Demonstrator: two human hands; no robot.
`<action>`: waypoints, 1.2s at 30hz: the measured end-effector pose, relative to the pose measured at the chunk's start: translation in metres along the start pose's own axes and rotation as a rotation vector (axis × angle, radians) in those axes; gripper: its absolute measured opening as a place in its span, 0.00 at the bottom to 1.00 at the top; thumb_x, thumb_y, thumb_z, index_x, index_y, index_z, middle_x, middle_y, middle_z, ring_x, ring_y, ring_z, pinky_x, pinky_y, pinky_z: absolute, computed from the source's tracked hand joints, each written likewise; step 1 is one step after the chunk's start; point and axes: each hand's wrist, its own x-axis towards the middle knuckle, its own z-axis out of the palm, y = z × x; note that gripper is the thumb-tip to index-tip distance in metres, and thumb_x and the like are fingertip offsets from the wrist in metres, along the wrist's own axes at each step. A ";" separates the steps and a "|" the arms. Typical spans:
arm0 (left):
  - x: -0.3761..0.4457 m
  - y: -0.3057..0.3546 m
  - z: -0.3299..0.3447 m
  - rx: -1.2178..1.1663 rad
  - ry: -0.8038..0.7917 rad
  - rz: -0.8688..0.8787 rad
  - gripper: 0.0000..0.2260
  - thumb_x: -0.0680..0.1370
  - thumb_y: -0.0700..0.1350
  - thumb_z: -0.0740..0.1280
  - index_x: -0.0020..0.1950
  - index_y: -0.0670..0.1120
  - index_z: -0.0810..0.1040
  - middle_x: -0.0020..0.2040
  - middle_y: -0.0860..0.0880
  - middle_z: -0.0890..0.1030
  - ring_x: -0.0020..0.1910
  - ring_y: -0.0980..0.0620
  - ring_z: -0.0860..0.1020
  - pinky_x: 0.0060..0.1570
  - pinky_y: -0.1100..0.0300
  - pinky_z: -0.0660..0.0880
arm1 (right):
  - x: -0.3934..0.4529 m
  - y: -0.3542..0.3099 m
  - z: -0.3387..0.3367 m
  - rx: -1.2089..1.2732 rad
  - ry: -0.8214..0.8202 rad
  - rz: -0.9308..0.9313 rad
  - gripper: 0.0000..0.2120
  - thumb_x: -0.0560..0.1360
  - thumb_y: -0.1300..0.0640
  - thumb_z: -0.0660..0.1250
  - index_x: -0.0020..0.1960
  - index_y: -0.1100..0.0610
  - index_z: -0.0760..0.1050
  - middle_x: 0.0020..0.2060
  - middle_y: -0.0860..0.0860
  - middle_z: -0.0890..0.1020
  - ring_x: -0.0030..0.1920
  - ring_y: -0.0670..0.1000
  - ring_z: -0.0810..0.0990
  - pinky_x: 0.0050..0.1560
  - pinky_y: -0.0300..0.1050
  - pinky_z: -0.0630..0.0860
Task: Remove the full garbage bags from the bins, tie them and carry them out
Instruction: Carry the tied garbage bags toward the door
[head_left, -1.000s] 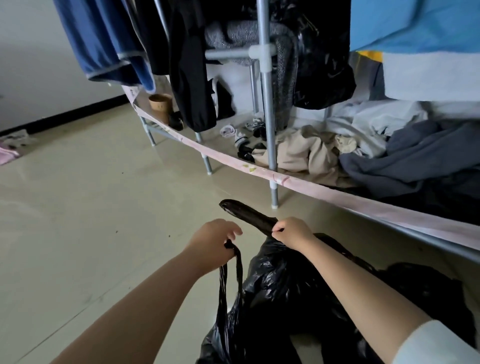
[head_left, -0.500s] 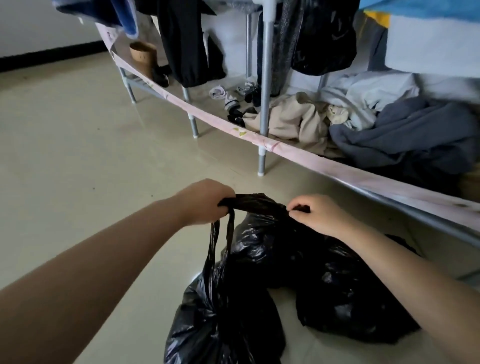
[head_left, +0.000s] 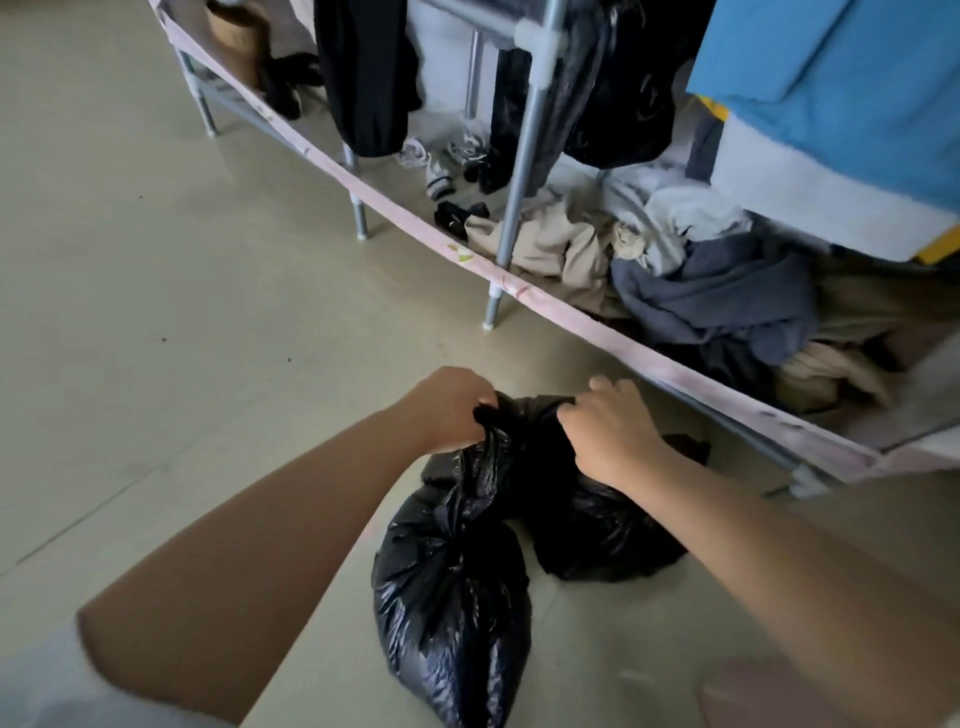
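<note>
Gripping the gathered neck of one black garbage bag, my left hand is clenched at center frame. My right hand pinches the top plastic of a second black bag just beside it. Both bags sit on the beige floor, low in the frame. Beyond them, upper right, a metal clothes rack holds hanging garments over a heap of crumpled clothes.

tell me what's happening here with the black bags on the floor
A person is tying up black garbage bags beside a clothes rack. The left hand and right hand each pinch the gathered plastic at the top. One bag hangs from the left grip; the other bag rests on the floor.
</note>
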 end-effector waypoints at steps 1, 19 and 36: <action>-0.011 -0.003 -0.009 -0.028 -0.016 -0.029 0.16 0.75 0.37 0.62 0.62 0.43 0.76 0.61 0.45 0.78 0.63 0.48 0.72 0.60 0.60 0.68 | -0.007 -0.002 -0.012 -0.026 -0.056 -0.051 0.10 0.76 0.61 0.58 0.55 0.57 0.74 0.55 0.54 0.79 0.63 0.57 0.68 0.58 0.49 0.67; -0.297 -0.078 -0.428 -0.070 0.174 -0.526 0.13 0.76 0.37 0.61 0.59 0.41 0.78 0.60 0.43 0.79 0.60 0.44 0.75 0.58 0.55 0.74 | -0.032 -0.089 -0.504 0.513 0.074 -0.404 0.11 0.76 0.57 0.61 0.57 0.58 0.75 0.53 0.55 0.81 0.62 0.55 0.69 0.58 0.47 0.69; -0.419 -0.220 -0.751 0.108 0.554 -0.902 0.14 0.77 0.38 0.60 0.62 0.39 0.76 0.61 0.41 0.78 0.60 0.43 0.75 0.53 0.56 0.72 | 0.081 -0.202 -0.883 0.511 0.621 -0.627 0.12 0.77 0.58 0.57 0.53 0.56 0.78 0.54 0.50 0.81 0.63 0.56 0.69 0.61 0.50 0.64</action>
